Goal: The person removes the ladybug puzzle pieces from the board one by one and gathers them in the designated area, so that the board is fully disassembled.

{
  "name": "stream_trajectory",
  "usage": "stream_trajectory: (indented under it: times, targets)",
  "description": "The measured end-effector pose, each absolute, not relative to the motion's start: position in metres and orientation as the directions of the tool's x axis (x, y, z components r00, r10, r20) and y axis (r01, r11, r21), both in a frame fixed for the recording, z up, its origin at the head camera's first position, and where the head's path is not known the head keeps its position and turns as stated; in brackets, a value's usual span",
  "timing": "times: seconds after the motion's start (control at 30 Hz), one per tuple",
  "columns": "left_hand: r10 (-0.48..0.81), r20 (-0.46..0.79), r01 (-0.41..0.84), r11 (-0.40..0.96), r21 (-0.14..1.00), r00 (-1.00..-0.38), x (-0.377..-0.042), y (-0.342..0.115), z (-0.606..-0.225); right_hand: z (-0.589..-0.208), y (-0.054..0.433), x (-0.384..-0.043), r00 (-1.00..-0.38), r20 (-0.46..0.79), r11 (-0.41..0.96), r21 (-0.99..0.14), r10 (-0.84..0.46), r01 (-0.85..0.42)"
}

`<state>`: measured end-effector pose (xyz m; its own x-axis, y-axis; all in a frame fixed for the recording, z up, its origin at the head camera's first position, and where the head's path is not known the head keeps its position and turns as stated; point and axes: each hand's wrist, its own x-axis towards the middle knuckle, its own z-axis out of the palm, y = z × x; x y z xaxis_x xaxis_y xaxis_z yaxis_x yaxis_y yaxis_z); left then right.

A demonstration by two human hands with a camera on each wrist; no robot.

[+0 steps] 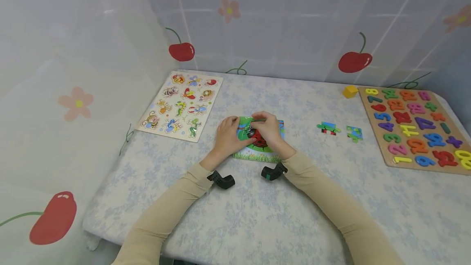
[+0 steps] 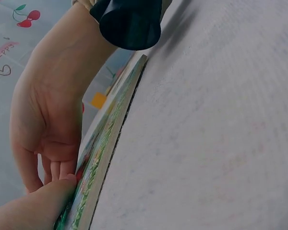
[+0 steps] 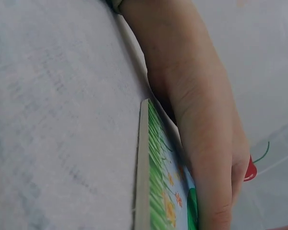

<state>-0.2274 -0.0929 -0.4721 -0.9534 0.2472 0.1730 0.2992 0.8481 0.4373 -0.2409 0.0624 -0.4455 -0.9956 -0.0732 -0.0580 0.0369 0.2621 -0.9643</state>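
A ladybug jigsaw puzzle [image 1: 254,156] with a grassy green border lies flat in front of me, partly hidden under both hands. My left hand [image 1: 227,138] rests at its left side, the thumb stretched across to touch the ladybug picture. From the right, my right hand [image 1: 270,130] reaches over the puzzle, with fingers and thumb pointing down onto its upper part. The right fingertips are partly hidden. Low along the board's edge, the left wrist view shows the left thumb [image 2: 43,203] touching the picture close to the right hand's fingers.
Two loose jigsaw pieces, one green, blue and red [image 1: 328,128] and one green and blue [image 1: 355,133], lie to the right. Beyond them are a yellow block [image 1: 350,91] and a number board [image 1: 382,144]. An insect peg board [image 1: 189,134] lies at back left. Curtains border the table.
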Motion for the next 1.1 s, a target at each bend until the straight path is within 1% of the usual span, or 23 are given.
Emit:
stream_trajectory:
  times: [0.2,0.33,0.53,0.83,0.97,1.1]
  targets:
    - [0.257,0.164,0.303,0.841,0.447,-0.953,-0.225,-0.089,-0.472,-0.448,0.065,-0.246,-0.997,-0.055,0.310,-0.950,-0.060,0.034]
    - [0.255,0.146,0.294,0.851,0.435,-0.956,-0.225,-0.088,-0.472,-0.447,0.076,-0.247,-0.999,-0.038,0.273,-0.962,-0.030,0.028]
    - [0.239,0.138,0.275,0.858,0.433,-0.961,-0.228,-0.091,-0.472,-0.438,0.109,-0.247,-0.997,-0.024,0.241,-0.970,0.068,0.040]
    - [0.232,0.132,0.266,0.866,0.423,-0.964,-0.229,-0.093,-0.471,-0.444,0.173,-0.243,-0.983,-0.004,0.313,-0.948,0.181,0.062]
    - [0.233,0.142,0.272,0.863,0.426,-0.962,-0.229,-0.093,-0.471,-0.448,0.190,-0.240,-0.978,-0.023,0.292,-0.953,0.209,0.084]
    - [0.228,0.155,0.275,0.843,0.463,-0.961,-0.228,-0.091,-0.471,-0.450,0.196,-0.240,-0.980,-0.014,0.304,-0.950,0.200,0.076]
